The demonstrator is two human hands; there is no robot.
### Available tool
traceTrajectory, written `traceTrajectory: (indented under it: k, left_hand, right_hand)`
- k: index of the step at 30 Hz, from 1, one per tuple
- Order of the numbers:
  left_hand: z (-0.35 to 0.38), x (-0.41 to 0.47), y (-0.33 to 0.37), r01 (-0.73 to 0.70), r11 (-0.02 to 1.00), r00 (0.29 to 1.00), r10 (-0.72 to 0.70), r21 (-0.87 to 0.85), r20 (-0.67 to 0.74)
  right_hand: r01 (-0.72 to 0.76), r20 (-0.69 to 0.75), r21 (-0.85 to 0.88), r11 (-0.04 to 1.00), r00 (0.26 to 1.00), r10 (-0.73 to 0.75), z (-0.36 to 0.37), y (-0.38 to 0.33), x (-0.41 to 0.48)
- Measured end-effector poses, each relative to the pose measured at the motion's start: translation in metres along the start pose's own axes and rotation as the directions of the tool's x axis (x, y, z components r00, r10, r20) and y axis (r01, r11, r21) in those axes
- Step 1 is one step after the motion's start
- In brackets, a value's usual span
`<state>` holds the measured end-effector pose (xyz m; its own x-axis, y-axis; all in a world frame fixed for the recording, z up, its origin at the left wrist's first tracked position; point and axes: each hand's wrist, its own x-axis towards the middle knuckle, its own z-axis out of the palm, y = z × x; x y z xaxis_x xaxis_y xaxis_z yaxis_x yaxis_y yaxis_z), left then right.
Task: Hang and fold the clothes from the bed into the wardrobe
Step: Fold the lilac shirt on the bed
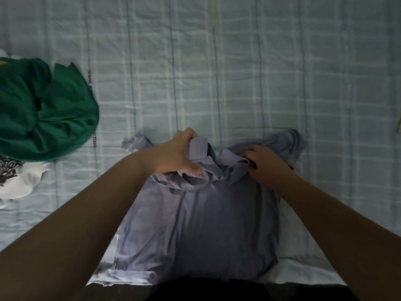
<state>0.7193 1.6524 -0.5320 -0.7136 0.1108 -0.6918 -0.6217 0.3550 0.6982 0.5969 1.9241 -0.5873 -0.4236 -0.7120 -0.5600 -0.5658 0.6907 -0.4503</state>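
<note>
A lavender collared shirt lies spread on the bed right in front of me, its hem at the bed's near edge and its collar pointing away. My left hand grips a bunched fold of the shirt's collar and shoulder on the left. My right hand pinches the fabric by the collar on the right side. Both sleeves stick out crumpled at the far corners of the shirt.
A crumpled green garment lies at the left of the bed. Below it sits a white garment with a dark print. The bed's pale blue checked cover stretches away beyond the shirt. A small object shows at the right edge.
</note>
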Motion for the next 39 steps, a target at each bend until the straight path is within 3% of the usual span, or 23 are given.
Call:
traceTrajectory:
  k: [2,4,7,10,12,14,18,21,24,27,32,36,39]
  left_hand:
    - [-0.024,0.002,0.004,-0.080,0.987,0.997,0.078,-0.137,-0.020]
    - [-0.053,0.011,0.009,-0.157,0.979,0.979,0.137,-0.130,-0.150]
    - [-0.098,0.032,0.021,-0.188,0.980,0.923,0.201,0.073,-0.328]
    - [-0.139,0.065,0.038,-0.135,0.910,0.781,0.341,0.392,-0.523]
    - [-0.161,0.089,0.049,-0.150,0.868,0.718,0.425,0.474,-0.551]
    - [-0.174,0.114,0.053,-0.179,0.841,0.702,0.473,0.510,-0.533]
    - [-0.176,0.161,0.027,-0.088,0.898,0.763,0.340,0.432,-0.550]
    - [-0.157,0.171,0.000,-0.066,0.947,0.827,0.228,0.314,-0.514]
    - [-0.138,0.153,-0.025,-0.138,0.953,0.775,0.274,0.271,-0.569]
    - [-0.119,0.106,-0.062,-0.125,0.944,0.692,0.304,0.306,-0.655]
    - [-0.090,0.019,-0.128,0.022,0.974,0.773,0.127,0.226,-0.621]
    - [-0.082,-0.016,-0.163,0.070,0.984,0.907,0.005,0.161,-0.422]
    - [-0.080,-0.022,-0.172,0.112,0.973,0.914,-0.021,0.203,-0.405]
  right_hand:
    - [0.024,-0.190,0.162,0.986,0.982,0.007,-0.010,-0.004,0.005]
    - [-0.016,-0.341,0.280,0.960,0.933,0.115,-0.029,-0.009,0.015]
    - [-0.071,-0.450,0.343,0.937,0.863,0.230,-0.068,-0.014,0.048]
    - [-0.055,-0.507,0.402,0.914,0.817,0.273,-0.105,-0.014,0.093]
    - [-0.065,-0.521,0.415,0.907,0.800,0.296,-0.126,-0.009,0.125]
    - [-0.069,-0.544,0.419,0.906,0.780,0.310,-0.140,-0.004,0.153]
    - [-0.142,-0.560,0.370,0.918,0.755,0.342,-0.139,0.014,0.190]
    - [-0.217,-0.490,0.458,0.862,0.747,0.449,-0.117,0.019,0.193]
    - [-0.144,-0.584,0.528,0.837,0.654,0.481,-0.091,0.009,0.169]
    - [-0.016,-0.726,0.428,0.904,0.590,0.354,-0.061,-0.019,0.132]
    - [0.250,-0.676,0.244,0.937,0.737,-0.021,-0.017,-0.100,0.109]
    - [0.334,-0.501,0.111,0.936,0.832,-0.238,0.014,-0.158,0.133]
    - [0.299,-0.304,0.009,0.954,0.910,-0.282,0.024,-0.188,0.157]
